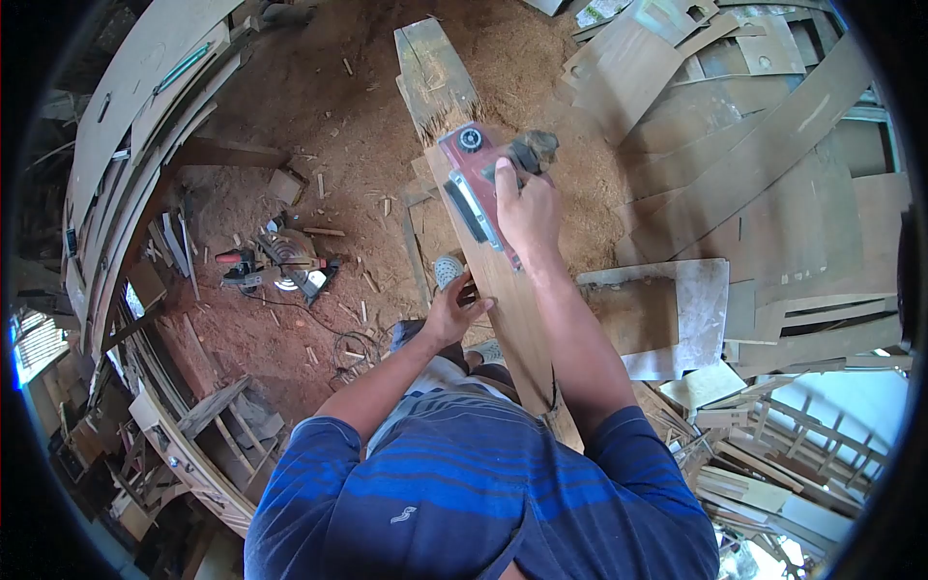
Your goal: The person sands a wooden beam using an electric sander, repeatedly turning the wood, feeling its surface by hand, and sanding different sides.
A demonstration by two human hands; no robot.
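Blue striped shirt [464,483] fills my foreground. Left hand [452,311] pinches the long brown wooden plank's [503,300] edge; right hand [527,208] grips the red electric planer [478,184] on it. Heavy, rigid; handle-hold best.

A long wooden plank [503,290] runs from the upper middle of the frame down toward the lower centre, slightly slanted. Its far end, at the top, is grey, weathered and rough, with a splintered fringe where it meets the smoother, pale brown stretch nearer the camera. On that boundary, just above the centre of the frame, sits a red electric planer [476,184], flat on the plank's face and lined up along its length. The planer has a black round knob at its far end, a silvery side plate, and a dark handle on top.
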